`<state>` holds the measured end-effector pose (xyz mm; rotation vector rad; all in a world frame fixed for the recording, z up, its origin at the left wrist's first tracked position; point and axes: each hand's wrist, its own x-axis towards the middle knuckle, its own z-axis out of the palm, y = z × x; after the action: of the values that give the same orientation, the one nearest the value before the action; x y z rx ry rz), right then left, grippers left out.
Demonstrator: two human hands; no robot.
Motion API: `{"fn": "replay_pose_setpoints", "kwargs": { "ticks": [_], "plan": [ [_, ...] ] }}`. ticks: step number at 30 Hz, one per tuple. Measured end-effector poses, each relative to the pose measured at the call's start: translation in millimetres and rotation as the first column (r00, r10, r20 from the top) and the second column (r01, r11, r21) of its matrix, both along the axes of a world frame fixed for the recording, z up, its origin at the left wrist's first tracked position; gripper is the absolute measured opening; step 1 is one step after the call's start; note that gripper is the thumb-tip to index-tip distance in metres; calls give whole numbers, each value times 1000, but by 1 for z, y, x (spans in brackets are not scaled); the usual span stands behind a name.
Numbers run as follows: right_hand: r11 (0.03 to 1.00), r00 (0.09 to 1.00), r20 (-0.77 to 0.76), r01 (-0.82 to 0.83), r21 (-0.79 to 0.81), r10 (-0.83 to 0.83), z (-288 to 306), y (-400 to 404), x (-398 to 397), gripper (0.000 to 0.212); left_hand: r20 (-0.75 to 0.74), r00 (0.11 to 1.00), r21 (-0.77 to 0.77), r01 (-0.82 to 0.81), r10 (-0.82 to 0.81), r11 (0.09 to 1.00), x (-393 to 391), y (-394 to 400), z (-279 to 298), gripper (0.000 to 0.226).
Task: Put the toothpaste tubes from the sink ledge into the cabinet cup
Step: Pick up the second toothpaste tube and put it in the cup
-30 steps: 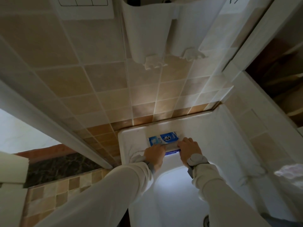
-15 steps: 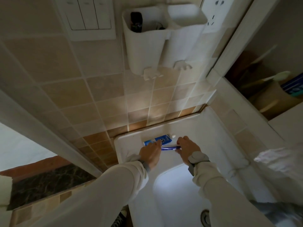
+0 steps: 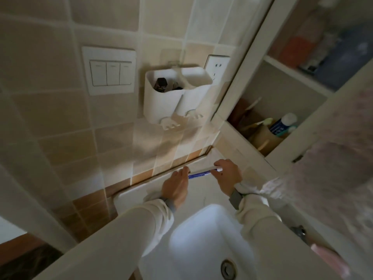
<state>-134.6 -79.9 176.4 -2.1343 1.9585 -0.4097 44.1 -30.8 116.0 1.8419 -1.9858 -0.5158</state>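
Toothpaste tube (image 3: 199, 175): blue and white, seen edge-on, lying level at centre frame, just above the sink ledge (image 3: 133, 196).

Head view, change noted: a second ago the tube lay flat on the ledge with its printed face up and both your hands pressed on it; now it reads as a thin strip raised between them, and the frame has swung up to show the open cabinet at right. Judgement: pickup is done, carry to the cup comes next.

Left hand (image 3: 176, 188): fingers (image 3: 184, 171) closed on the tube's flat end.

Right hand (image 3: 227, 177): fingers (image 3: 219, 164) closed round the cap end; white cap (image 3: 219, 169) shows just past them. The tube spans the gap between your two hands, held at both ends.

Cabinet cup (image 3: 266, 138): tan, on the lower cabinet shelf (image 3: 260, 153), right of centre and above your right hand, well apart from the tube. It already holds one blue tube, cap up, and some toothbrushes.

Sink basin (image 3: 203, 237): white, bottom centre, drain visible.

Other tubes on the ledge: none visible; part of the ledge is hidden by your hands.

Wall caddy (image 3: 173, 98): white, upper centre, not involved.
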Motion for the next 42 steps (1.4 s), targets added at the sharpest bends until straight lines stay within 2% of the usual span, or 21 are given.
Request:
{"fn": "replay_pose_setpoints", "kwargs": {
  "ticks": [3,8,15,19,24,27,36,40,42],
  "plan": [
    [998,999,-42,28,-60,-30,31,10,1,22,-2,998,-91,59,-60,994,-3,-8,9,49],
    [986,991,-110,63,-156,-81,72,18,4,25,11,994,-222,109,-109,969,-10,-22,32,31],
    [952,987,-28,143,-272,-156,128,26,20,26,-138,979,-264,108,-148,959,-15,-33,72,23],
    [914,981,72,194,-356,-180,158,33,34,15,-210,953,-307,146,-216,941,-13,-38,92,18],
    [906,977,129,207,-370,-170,187,34,50,11,-273,926,-359,155,-262,920,-17,-49,114,15],
    [905,980,77,198,-377,-183,209,31,50,11,-273,921,-401,155,-280,903,-22,-59,128,12],
    [931,943,-246,131,-340,-222,276,24,33,16,-358,861,-479,162,-360,863,-47,-82,175,18],
    [902,937,-254,117,-415,-238,291,19,23,20,-407,822,-490,172,-399,854,-63,-88,191,19],
    [882,929,-257,127,-454,-266,298,16,16,24,-431,794,-503,182,-428,845,-72,-93,198,32]
  ]
}}
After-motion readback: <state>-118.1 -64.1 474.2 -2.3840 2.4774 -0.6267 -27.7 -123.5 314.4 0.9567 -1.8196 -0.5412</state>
